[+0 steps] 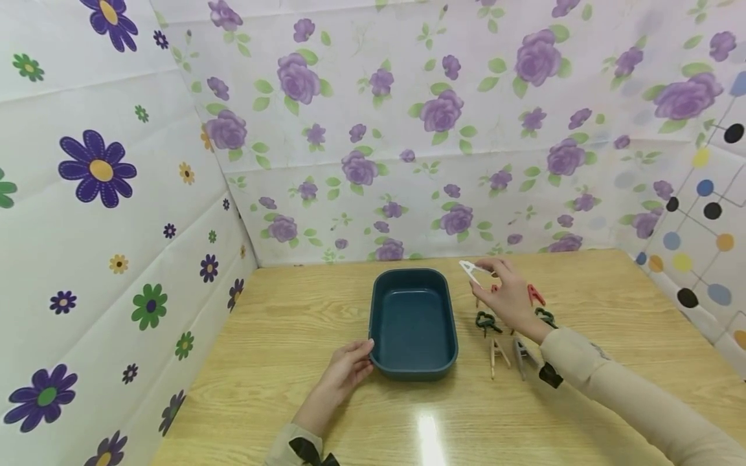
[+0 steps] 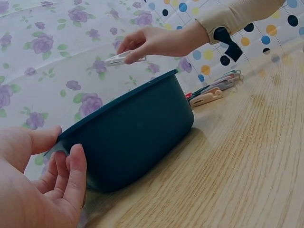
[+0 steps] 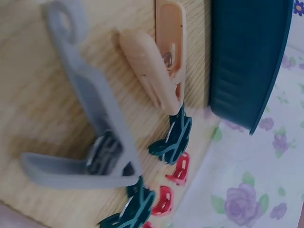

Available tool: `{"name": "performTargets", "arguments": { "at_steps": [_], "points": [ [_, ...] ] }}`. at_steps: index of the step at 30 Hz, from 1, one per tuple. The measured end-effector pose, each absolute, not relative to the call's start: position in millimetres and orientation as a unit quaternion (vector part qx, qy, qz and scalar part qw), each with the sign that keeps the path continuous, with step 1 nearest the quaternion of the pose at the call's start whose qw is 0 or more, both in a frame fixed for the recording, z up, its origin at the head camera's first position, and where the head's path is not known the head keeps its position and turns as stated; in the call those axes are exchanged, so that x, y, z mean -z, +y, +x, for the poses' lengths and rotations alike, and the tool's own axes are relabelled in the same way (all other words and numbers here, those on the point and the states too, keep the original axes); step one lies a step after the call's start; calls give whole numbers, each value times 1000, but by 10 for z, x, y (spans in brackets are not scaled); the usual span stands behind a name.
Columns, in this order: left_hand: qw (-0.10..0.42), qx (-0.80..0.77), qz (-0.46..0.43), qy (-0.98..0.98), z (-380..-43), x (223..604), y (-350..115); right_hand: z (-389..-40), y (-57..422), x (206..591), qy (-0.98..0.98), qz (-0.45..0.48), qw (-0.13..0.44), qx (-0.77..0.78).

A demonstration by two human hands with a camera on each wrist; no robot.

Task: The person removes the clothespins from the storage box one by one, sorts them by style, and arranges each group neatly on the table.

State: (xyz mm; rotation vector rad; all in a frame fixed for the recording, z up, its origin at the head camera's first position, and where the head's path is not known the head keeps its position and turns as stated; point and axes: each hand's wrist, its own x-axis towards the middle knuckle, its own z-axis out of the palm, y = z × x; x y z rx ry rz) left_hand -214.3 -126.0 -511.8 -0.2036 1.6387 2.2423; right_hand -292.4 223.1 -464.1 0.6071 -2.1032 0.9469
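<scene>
A dark teal rectangular tub [image 1: 414, 331] stands on the wooden table. At its near left corner my left hand [image 1: 344, 370] holds the rim, thumb on the edge and fingers curled against the outer wall. Beyond the tub's right side, my right hand [image 1: 508, 299] pinches a white clothespin [image 2: 118, 60] in the air between thumb and fingers. Under and around that hand lie more clothespins: a beige one [image 3: 147, 69], a grey one [image 3: 102, 99], dark green ones [image 3: 178, 137] and red ones [image 3: 180, 168]. The right hand partly covers some in the head view.
The wooden tabletop [image 1: 291, 310] meets a wall sheet with purple flowers [image 1: 361, 168] at the back. Another flowered sheet [image 1: 151, 226] hangs at the left, and a dotted one [image 1: 693, 246] at the right. Black bands [image 1: 550, 375] hang at the wrists.
</scene>
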Motion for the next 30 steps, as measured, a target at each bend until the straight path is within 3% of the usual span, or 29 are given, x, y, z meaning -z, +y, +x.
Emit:
{"name": "performTargets", "arguments": {
  "at_steps": [13,30],
  "points": [
    [171,-790,-84,583,-2137,5120,-1285,-2822,2557,4712,-842,140,348,-387],
    [186,-788,-78,582,-2133,5092,-1260,-2739,3046,4844,-856,95,354,-366]
  ]
}}
